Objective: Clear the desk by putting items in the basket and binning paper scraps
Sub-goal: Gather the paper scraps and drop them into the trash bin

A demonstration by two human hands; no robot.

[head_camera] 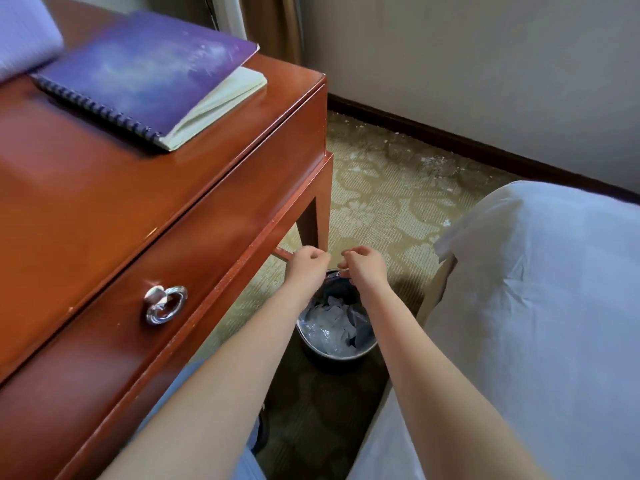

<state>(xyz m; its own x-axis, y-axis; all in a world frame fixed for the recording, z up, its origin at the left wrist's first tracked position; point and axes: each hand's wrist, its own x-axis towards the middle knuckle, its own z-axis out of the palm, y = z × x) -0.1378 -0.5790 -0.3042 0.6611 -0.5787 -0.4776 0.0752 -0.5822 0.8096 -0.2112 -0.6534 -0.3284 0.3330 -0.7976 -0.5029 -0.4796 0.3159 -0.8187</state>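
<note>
Purple spiral notebook [138,71] lying on the red-brown desk [86,209], cover slightly lifted. Over the bin [323,360], left hand [308,264] and right hand [363,266], fingers curled; any hold impossible to tell. Inside the black lined bin: crumpled white paper scraps [332,320].

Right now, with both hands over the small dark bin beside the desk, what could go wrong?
1. The left hand and right hand hover above the far rim of the small dark plastic-lined bin, not its middle. Anything dropped may land on the patterned carpet, where pale scraps would hide.
2. The purple spiral-bound notebook lies on the red-brown wooden desk near its corner and could easily be forgotten.
</note>
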